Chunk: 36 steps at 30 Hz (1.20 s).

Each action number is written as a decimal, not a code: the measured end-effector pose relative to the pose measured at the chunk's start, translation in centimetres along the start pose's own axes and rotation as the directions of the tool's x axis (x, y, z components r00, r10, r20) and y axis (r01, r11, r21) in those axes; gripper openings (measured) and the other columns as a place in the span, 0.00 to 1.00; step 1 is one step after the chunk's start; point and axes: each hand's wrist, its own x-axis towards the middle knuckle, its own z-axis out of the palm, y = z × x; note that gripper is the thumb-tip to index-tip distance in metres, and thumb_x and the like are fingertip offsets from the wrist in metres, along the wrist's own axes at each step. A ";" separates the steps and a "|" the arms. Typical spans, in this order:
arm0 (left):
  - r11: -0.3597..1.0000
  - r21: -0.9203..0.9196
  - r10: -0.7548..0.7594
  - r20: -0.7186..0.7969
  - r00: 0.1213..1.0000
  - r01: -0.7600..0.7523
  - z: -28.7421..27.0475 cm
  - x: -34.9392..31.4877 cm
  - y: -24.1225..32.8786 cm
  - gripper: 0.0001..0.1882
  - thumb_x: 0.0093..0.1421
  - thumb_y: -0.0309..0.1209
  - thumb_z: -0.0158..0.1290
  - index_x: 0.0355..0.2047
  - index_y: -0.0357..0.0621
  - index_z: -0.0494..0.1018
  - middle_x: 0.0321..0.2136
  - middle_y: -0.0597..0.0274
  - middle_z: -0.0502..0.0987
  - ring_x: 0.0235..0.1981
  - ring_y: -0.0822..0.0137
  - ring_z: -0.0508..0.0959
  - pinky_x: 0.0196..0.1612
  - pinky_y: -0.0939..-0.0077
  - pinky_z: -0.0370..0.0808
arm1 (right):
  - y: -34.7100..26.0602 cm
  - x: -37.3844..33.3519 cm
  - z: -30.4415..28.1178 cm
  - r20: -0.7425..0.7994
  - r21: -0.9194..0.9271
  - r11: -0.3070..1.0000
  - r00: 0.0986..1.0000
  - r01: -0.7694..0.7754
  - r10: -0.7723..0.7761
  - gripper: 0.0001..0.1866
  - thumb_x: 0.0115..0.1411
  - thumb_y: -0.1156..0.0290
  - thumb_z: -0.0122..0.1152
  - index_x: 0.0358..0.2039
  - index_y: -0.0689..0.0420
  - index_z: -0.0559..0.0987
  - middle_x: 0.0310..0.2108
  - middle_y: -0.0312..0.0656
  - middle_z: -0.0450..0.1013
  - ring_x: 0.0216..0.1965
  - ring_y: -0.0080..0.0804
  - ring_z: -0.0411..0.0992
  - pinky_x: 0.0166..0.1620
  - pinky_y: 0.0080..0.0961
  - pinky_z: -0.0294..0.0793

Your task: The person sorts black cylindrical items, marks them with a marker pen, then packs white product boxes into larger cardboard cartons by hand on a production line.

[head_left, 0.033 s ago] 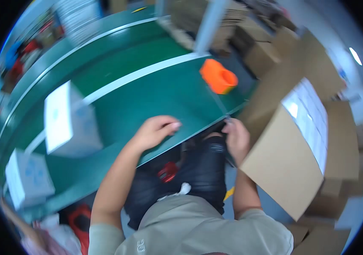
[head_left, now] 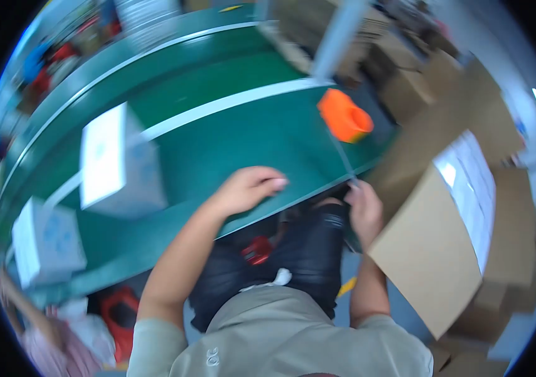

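My left hand [head_left: 252, 190] is above the near side of the green table [head_left: 217, 151], its fingers curled in and nothing visible in them. Close to the table's front edge, my right hand [head_left: 365, 210] pinches the end of a thin pale strip [head_left: 341, 152]. The strip runs up to a bright orange block-shaped thing [head_left: 345, 117] with a round opening, lying at the table's right end; it looks like a tape holder, but blur hides the detail. Two white boxes with pale blue marks stand to the left, a nearer one [head_left: 114, 163] and one farther left [head_left: 48, 242].
A large open cardboard box [head_left: 431, 251] with a plastic-covered sheet [head_left: 469, 188] stands at my right, close to my right forearm. A pale post [head_left: 337, 47] rises behind the orange thing. Another person's arm [head_left: 26, 308] shows at lower left, beside a red stool-like thing [head_left: 120, 317].
The whole view has shifted slightly, so the table things appear farther right. Both hands keep nearly the same pose, and the right still pinches the strip.
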 end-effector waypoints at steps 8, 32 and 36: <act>0.867 0.450 0.271 -0.060 0.961 -0.217 2.4 -5.6 2.4 0.10 0.65 0.37 0.56 0.40 0.45 0.80 0.38 0.53 0.80 0.42 0.52 0.80 0.45 0.61 0.76 | 5.2 0.9 -2.1 0.305 -0.589 0.807 0.915 -0.038 0.266 0.12 0.72 0.66 0.49 0.40 0.62 0.75 0.24 0.49 0.70 0.26 0.39 0.72 0.30 0.34 0.71; 0.962 0.088 0.036 -0.979 -0.202 -0.258 -24.6 -45.3 -0.4 0.43 0.70 0.64 0.33 0.72 0.44 0.50 0.70 0.61 0.58 0.69 0.62 0.60 0.70 0.66 0.54 | 0.2 4.0 0.6 0.278 -0.246 0.960 0.939 -0.135 0.203 0.12 0.73 0.67 0.47 0.38 0.62 0.73 0.20 0.36 0.62 0.21 0.24 0.59 0.27 0.27 0.61; 0.969 -0.043 -0.065 -0.995 -0.081 -0.245 -21.4 -41.1 0.9 0.41 0.71 0.64 0.33 0.71 0.45 0.53 0.69 0.62 0.62 0.67 0.61 0.63 0.69 0.65 0.56 | -3.7 1.9 -0.7 0.219 -0.291 0.948 0.956 -0.128 0.196 0.12 0.73 0.67 0.47 0.39 0.62 0.74 0.19 0.36 0.63 0.21 0.23 0.60 0.26 0.26 0.61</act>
